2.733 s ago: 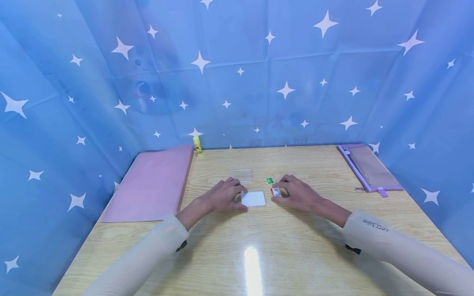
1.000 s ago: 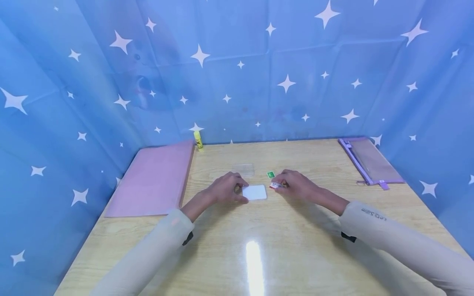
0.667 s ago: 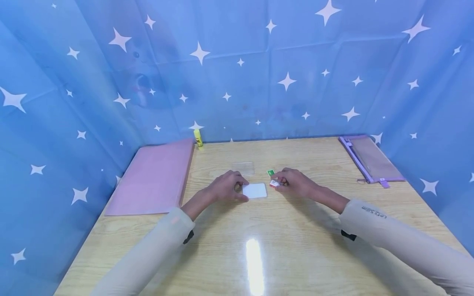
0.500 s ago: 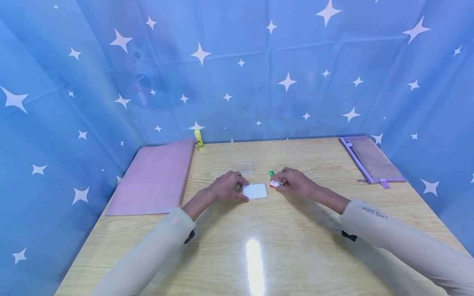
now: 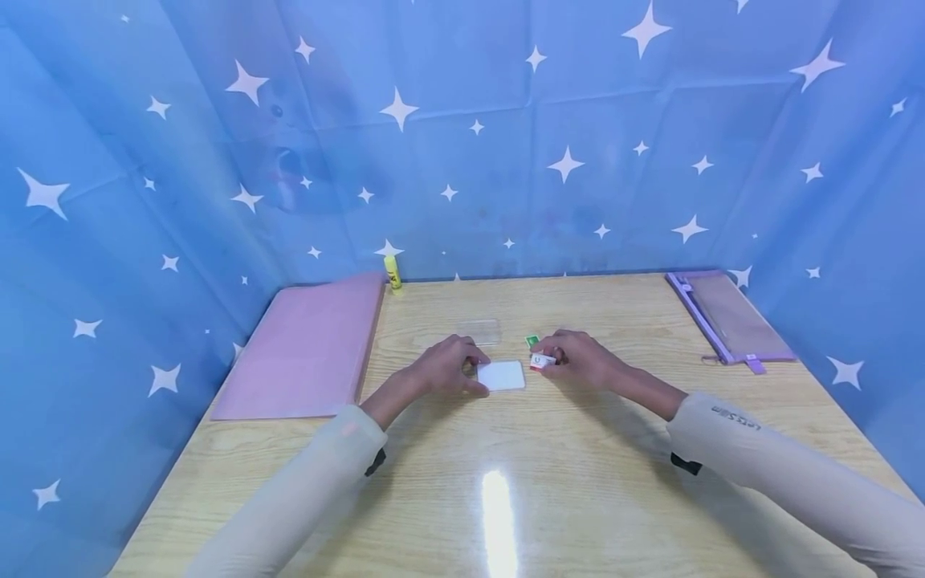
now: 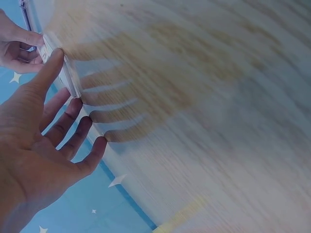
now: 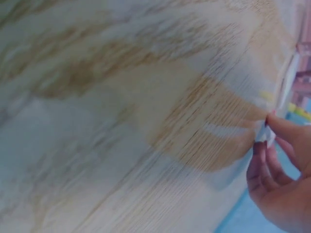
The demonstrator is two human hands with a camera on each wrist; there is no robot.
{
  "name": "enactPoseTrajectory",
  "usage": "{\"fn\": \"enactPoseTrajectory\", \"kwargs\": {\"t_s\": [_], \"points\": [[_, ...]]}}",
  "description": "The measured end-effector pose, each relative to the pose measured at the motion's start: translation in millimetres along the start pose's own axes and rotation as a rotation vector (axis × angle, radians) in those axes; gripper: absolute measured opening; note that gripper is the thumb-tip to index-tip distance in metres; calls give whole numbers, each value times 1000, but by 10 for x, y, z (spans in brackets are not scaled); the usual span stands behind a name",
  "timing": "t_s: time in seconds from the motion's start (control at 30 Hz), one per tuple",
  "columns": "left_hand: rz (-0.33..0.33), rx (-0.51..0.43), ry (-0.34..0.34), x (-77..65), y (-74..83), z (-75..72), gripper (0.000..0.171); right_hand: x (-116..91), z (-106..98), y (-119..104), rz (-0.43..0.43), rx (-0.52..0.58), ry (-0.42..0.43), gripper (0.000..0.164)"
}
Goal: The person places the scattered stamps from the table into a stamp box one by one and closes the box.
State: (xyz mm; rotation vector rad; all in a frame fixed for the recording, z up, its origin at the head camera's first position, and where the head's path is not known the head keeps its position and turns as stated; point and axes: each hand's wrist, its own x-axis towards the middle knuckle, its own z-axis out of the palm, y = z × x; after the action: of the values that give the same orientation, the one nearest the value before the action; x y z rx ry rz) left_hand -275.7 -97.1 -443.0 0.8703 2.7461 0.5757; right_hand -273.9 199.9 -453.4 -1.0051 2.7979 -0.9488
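My left hand [image 5: 450, 365] holds the left end of a white rectangular card-like piece [image 5: 503, 375] with a clear rim, lying on the table. In the left wrist view the thumb and fingertips of that hand [image 6: 53, 141] sit on opposite edges of it. Just right of the piece, my right hand [image 5: 581, 359] pinches a small white-and-red block [image 5: 542, 362] with a dark printed mark, between thumb and fingers. The right wrist view shows the block [image 7: 264, 133] partly covered by the fingertips. Behind it lies a small green square [image 5: 531, 340], partly hidden by the right hand.
A clear plastic rectangle [image 5: 482, 331] lies behind the white piece. A pink folder [image 5: 299, 349] is on the left, with a yellow glue stick [image 5: 393, 272] at its far corner. A purple-edged zip pouch [image 5: 733, 317] lies at the far right. Blue star-patterned curtains [image 5: 462, 144] border the table.
The right hand has turned the white-and-red block slightly at its place beside the white piece. The left hand keeps its hold; the head view has shifted a little.
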Motion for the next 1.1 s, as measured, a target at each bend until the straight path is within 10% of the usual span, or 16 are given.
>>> {"fn": "enactPoseTrajectory", "kwargs": {"t_s": [1.1], "points": [[-19, 5, -8, 28, 28, -19, 54, 211, -31, -259, -105, 151, -42, 27]]}}
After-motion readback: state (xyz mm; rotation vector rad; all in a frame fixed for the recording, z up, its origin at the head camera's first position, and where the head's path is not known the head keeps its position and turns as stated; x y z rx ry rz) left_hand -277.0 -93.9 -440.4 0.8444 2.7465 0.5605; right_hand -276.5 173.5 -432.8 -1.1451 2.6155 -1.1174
